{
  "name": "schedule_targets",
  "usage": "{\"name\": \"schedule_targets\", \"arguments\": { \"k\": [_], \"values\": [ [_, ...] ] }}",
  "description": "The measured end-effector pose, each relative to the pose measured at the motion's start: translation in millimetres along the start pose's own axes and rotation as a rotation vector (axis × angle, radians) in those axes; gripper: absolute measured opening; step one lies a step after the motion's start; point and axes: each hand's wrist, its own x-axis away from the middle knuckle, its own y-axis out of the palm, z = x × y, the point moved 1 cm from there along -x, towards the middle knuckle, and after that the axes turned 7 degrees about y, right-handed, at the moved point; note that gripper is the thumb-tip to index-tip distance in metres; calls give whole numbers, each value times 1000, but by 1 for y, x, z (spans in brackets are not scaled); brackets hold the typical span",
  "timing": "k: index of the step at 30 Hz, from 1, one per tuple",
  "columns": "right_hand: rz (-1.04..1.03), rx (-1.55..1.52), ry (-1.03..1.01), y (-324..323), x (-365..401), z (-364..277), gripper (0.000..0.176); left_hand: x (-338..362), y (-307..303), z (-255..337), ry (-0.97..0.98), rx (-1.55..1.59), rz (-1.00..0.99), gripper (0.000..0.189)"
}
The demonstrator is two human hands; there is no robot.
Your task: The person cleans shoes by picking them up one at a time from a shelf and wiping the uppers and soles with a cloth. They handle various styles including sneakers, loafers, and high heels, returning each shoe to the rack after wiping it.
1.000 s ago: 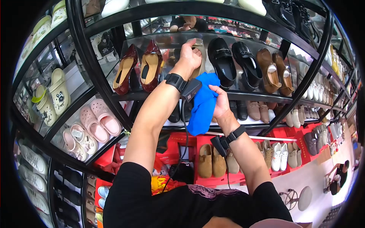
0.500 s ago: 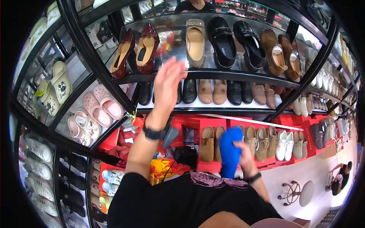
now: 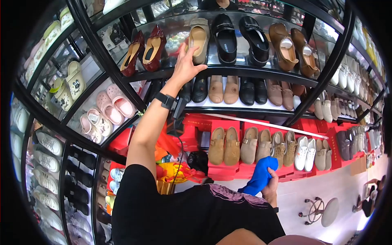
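My left hand (image 3: 186, 68) reaches up to the glass shelf with fingers spread, fingertips right at the heel of a single beige shoe (image 3: 199, 36). A watch-like black band circles that wrist. Left of the beige shoe stand two dark red pointed shoes (image 3: 154, 48); to its right are black loafers (image 3: 224, 41) and brown leather shoes (image 3: 282, 45). Low in front of my body, my right hand (image 3: 271, 186) is closed around a bunched blue cloth (image 3: 261, 173), which hangs toward my shirt.
Below the shelf runs a row of black and tan shoes (image 3: 224, 89). Clogs and sneakers stand on red boxes (image 3: 222, 171) underneath. Pink clogs (image 3: 116, 104) fill a side rack at left. A black frame post (image 3: 322, 69) slants at right; a round stool (image 3: 330, 212) stands on the floor.
My left hand has moved from in front of the shelf edge to the beige shoe's heel, fingers spreading. The right hand has gone lower and to the right with the blue cloth.
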Motion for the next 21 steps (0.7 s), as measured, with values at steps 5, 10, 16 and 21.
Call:
{"name": "schedule_targets", "arguments": {
  "k": [5,10,16,21],
  "values": [
    [39,29,52,-19,6,4,37,-2,10,-11,-82,-34,-49,53],
    [57,10,45,-20,10,-2,36,2,17,-13,-48,-81,66,42],
    [26,28,27,-27,4,-2,37,9,17,-11,-166,-159,178,39],
    [50,25,63,-31,4,1,39,7,4,-13,-204,-163,51,43]
  ]
}}
